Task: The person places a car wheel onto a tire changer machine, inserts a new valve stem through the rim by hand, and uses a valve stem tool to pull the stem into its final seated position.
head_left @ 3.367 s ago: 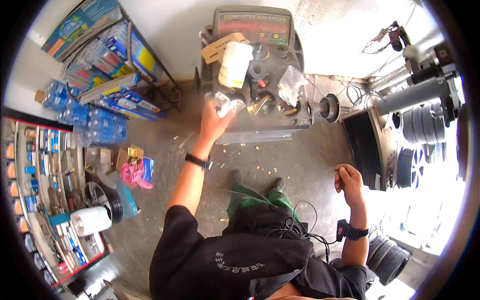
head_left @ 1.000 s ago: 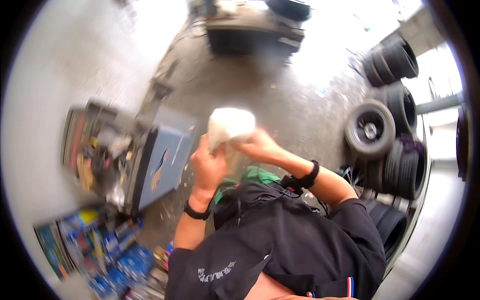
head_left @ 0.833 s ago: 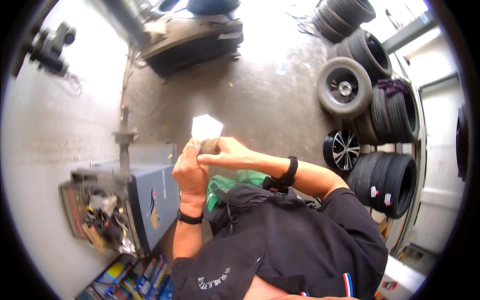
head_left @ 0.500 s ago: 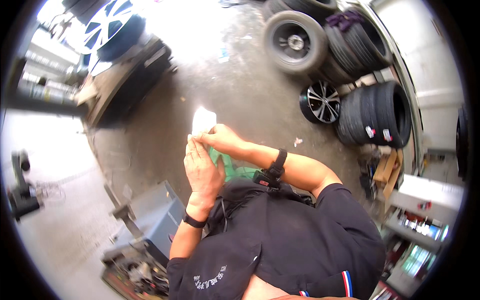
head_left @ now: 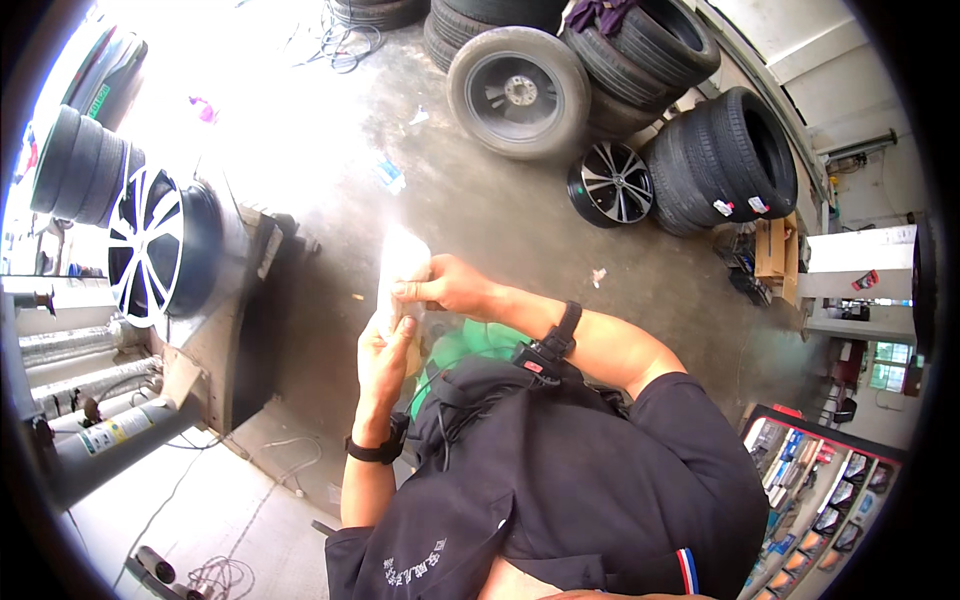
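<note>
My left hand (head_left: 381, 358) and my right hand (head_left: 455, 286) are close together in front of my body. Between them is a pale, soft-looking thing (head_left: 403, 262), so overexposed that its kind does not show. Thumb and fingers of my right hand pinch its right edge. Lower down, my left hand closes on it with the thumb on the near side. Below the hands, a translucent green thing (head_left: 475, 343) shows between my wrists; most of it is hidden by my shirt and arm.
To the left, a wheel rim (head_left: 147, 245) with white spokes stands at a bench (head_left: 225, 330). At the far right are a wheel with its tyre (head_left: 518, 92), a black-and-silver rim (head_left: 612, 184) and stacked tyres (head_left: 725, 160). A rack of small goods (head_left: 825, 490) stands lower right; cables (head_left: 225, 575) lie lower left.
The view has swung, so the rim and tyres sit elsewhere in it. My left fingers, stretched out before, are now bent, with the thumb against the pale thing, which shows more.
</note>
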A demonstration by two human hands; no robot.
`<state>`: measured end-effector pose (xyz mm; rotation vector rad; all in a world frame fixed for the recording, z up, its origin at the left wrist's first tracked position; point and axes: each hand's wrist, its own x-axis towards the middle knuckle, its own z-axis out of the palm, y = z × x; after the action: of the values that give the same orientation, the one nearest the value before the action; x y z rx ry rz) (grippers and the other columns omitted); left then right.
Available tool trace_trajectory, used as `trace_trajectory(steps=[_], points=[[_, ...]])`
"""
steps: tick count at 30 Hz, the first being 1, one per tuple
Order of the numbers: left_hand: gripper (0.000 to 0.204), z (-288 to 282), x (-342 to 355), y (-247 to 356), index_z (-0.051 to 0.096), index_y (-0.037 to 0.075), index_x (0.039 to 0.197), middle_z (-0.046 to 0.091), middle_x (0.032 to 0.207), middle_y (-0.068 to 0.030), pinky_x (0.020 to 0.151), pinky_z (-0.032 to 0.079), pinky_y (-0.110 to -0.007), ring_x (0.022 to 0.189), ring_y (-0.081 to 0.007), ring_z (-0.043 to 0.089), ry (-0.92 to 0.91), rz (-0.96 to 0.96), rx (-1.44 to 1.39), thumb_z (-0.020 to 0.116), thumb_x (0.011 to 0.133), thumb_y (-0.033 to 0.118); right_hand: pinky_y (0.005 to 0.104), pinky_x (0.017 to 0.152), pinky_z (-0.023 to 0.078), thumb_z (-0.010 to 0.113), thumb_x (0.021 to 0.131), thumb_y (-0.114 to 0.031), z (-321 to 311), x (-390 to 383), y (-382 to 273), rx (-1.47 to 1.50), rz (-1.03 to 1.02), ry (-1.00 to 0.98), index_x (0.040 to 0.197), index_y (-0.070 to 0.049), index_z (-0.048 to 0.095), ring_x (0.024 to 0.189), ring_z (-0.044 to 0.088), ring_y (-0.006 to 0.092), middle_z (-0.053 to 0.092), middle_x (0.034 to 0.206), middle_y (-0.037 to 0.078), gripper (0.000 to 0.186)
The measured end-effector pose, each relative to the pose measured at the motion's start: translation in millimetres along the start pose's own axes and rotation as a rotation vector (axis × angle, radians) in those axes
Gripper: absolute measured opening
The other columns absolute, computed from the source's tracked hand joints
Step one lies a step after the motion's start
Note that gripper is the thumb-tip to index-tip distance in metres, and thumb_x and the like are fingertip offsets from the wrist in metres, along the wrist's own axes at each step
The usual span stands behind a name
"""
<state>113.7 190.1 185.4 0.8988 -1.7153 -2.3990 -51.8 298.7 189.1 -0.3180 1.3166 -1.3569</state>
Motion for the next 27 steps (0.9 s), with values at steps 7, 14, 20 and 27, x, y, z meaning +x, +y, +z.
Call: trace_trajectory(steps=[7,14,20,27], points=[[0.020,-51,94,58,0.063,0.001,0.105,0.065,0.078,-0.0048,0.055,0.052,-0.028,0.061,-0.0126,0.062,-0.038,-0.062,0.028,0.065,0.099,0.021,0.0275,0.080,0.049,0.075,0.092,-0.031,2,96,-64,-0.024,-0.110,0.122,0.109,-0.005,0.071,0.092,0.060,0.0089,0.069,0.100,-0.001,0.031],[0.025,-114,205,124,0.063,0.001,0.107,0.065,0.079,-0.0043,0.054,0.051,-0.027,0.060,-0.0122,0.062,0.072,-0.058,0.003,0.066,0.099,0.024,0.0284,0.083,0.050,0.082,0.086,-0.032,-33,259,-145,-0.164,-0.206,-0.002,0.102,-0.003,0.072,0.092,0.062,0.0104,0.072,0.097,0.003,0.034],[0.023,-139,317,206,0.061,0.000,0.106,0.065,0.076,-0.0060,0.054,0.050,-0.028,0.058,-0.0142,0.062,0.175,-0.049,0.057,0.061,0.100,0.022,0.0308,0.080,0.052,0.081,0.085,-0.030,-60,384,-241,-0.209,-0.288,-0.099,0.100,-0.001,0.073,0.087,0.064,0.0113,0.073,0.093,0.007,0.034],[0.026,-190,427,253,0.058,-0.002,0.115,0.065,0.083,-0.0077,0.059,0.050,-0.027,0.065,-0.0157,0.062,0.212,0.047,-0.013,0.059,0.101,0.021,0.0383,0.078,0.052,0.083,0.075,-0.044,-69,487,-344,-0.475,-0.258,0.008,0.097,0.003,0.070,0.088,0.069,0.0294,0.071,0.092,0.021,0.054]])
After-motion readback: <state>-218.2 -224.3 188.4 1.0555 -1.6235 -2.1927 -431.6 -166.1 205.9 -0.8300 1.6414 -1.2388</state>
